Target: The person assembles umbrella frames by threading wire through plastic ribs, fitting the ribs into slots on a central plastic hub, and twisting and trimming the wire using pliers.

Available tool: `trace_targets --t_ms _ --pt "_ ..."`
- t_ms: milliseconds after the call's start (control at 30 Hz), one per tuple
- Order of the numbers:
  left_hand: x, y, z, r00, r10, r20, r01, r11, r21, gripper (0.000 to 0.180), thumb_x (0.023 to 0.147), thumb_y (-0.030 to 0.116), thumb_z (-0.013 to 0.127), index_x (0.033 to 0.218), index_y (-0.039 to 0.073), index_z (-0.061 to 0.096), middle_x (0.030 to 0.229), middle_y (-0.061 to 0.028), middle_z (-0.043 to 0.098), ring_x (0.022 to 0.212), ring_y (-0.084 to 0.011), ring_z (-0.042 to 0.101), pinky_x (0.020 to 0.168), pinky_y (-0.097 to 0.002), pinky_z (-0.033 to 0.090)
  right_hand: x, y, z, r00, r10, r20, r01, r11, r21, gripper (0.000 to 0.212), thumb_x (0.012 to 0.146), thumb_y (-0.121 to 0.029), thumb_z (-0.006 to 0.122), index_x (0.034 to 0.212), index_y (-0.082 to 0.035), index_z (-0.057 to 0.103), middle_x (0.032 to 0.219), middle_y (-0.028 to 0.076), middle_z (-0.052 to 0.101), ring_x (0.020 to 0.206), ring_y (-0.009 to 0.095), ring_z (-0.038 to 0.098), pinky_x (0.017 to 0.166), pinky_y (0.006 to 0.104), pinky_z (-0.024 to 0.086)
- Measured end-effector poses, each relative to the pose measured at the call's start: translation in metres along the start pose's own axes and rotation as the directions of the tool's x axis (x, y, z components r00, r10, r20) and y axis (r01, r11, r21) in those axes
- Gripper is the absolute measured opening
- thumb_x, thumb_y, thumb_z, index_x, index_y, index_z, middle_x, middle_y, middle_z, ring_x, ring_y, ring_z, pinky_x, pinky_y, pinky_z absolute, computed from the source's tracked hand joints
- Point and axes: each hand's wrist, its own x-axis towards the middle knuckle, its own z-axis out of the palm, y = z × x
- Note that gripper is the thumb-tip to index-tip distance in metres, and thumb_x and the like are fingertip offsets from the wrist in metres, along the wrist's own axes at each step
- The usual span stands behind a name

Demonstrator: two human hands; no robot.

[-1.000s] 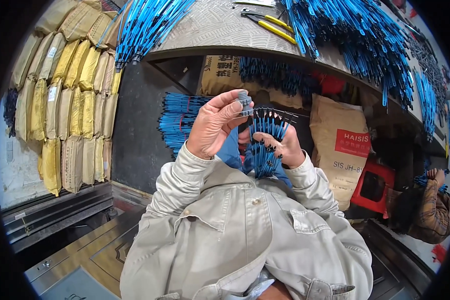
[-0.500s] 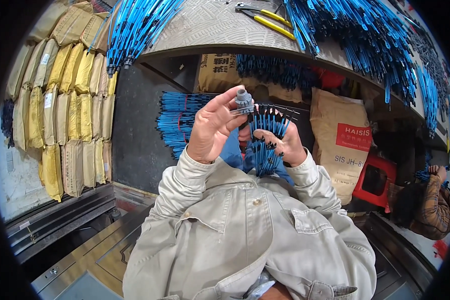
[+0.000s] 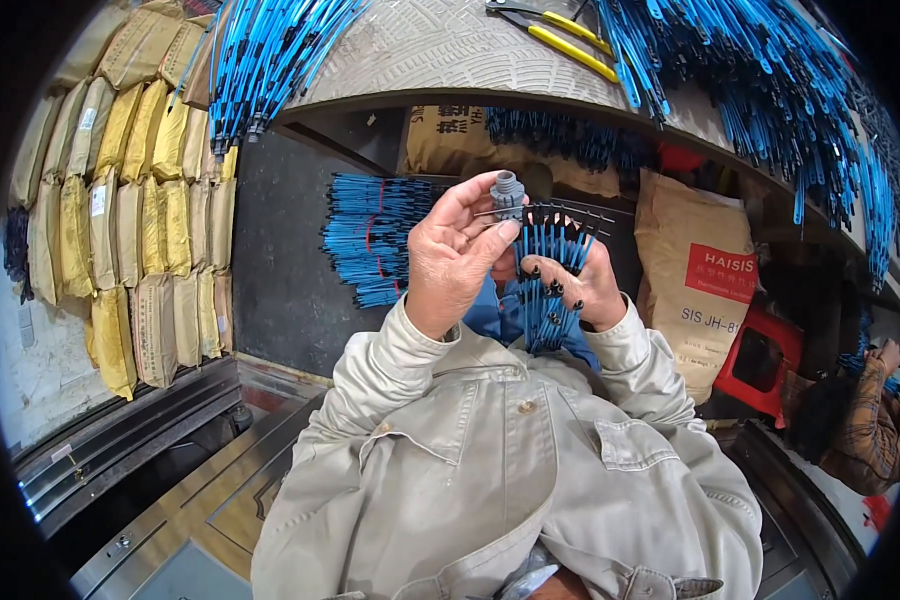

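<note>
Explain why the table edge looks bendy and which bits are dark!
In the head view, fisheye distortion likely bows the edge of the grey table; head view, black fills the corners; head view, shadow dims the blue strips underneath.

A pale beige long-sleeved shirt (image 3: 450, 510) with flapped chest pockets (image 3: 635, 447) and a round button (image 3: 527, 407) is worn with blue trousers (image 3: 487, 314).

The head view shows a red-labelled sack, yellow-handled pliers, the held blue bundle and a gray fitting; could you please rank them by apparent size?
1. Sack
2. Blue bundle and pliers: too alike to rank
3. Fitting
</note>
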Motion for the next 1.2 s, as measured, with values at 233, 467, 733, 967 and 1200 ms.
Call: trace_targets --t_ms 233,467,733,967,1200 --pt "-0.004 0.006 0.006 0.992 -0.121 -0.030 0.119 0.990 -0.078 0.047 0.086 0.004 0.058 0.130 -0.004 0.041 0.114 -0.0145 0.058 0.096 -0.0134 0.057 0.081 -0.0244 0.047 0.001 -0.002 -0.001 1.000 0.016 -0.006 -0.016 1.000 -0.002 0.019 0.088 0.001 0.051 0.105 0.009 0.054 0.092 0.016 0.064 0.086 0.024 0.065 0.076 0.0327 0.054" --pt "-0.009 0.006 0.004 1.000 0.002 0.003 -0.002 0.993 0.118 0.049 0.087 0.005 0.057 0.132 -0.003 0.039 0.116 -0.0144 0.057 0.100 -0.0155 0.056 0.084 -0.0258 0.046 -0.002 -0.001 0.000 0.998 -0.056 0.022 0.055 0.997 0.059 0.022 0.089 0.001 0.049 0.109 0.010 0.051 0.094 0.017 0.063 0.087 0.025 0.065 0.077 0.0345 0.054" --pt "-0.014 -0.003 0.003 0.999 0.044 0.024 -0.047 0.994 0.102 0.052 0.087 0.003 0.057 0.134 -0.003 0.035 0.118 -0.0151 0.055 0.103 -0.0167 0.056 0.088 -0.0271 0.044 -0.008 -0.001 0.002 0.999 -0.037 0.001 0.037 0.981 0.191 0.024 0.089 0.002 0.048 0.112 0.010 0.048 0.096 0.019 0.062 0.088 0.027 0.064 0.079 0.0356 0.054" --pt "-0.011 -0.010 -0.007 0.989 0.117 0.086 -0.126 0.985 0.120 0.050 0.086 -0.003 0.056 0.132 -0.005 0.037 0.115 -0.0165 0.057 0.104 -0.0181 0.057 0.089 -0.0275 0.045 -0.010 -0.002 0.006 0.998 0.052 -0.023 -0.047 0.983 0.179 0.024 0.089 0.002 0.049 0.111 0.011 0.049 0.095 0.019 0.062 0.088 0.026 0.064 0.079 0.0355 0.054" --pt "-0.012 -0.015 -0.014 0.962 0.241 0.130 -0.265 0.937 0.227 0.047 0.085 -0.006 0.056 0.129 -0.007 0.039 0.111 -0.0164 0.058 0.102 -0.0195 0.059 0.086 -0.0276 0.047 -0.012 -0.001 0.009 0.998 0.069 -0.015 -0.066 0.985 0.158 0.022 0.089 0.001 0.050 0.109 0.011 0.050 0.094 0.018 0.063 0.088 0.026 0.065 0.079 0.0352 0.054"
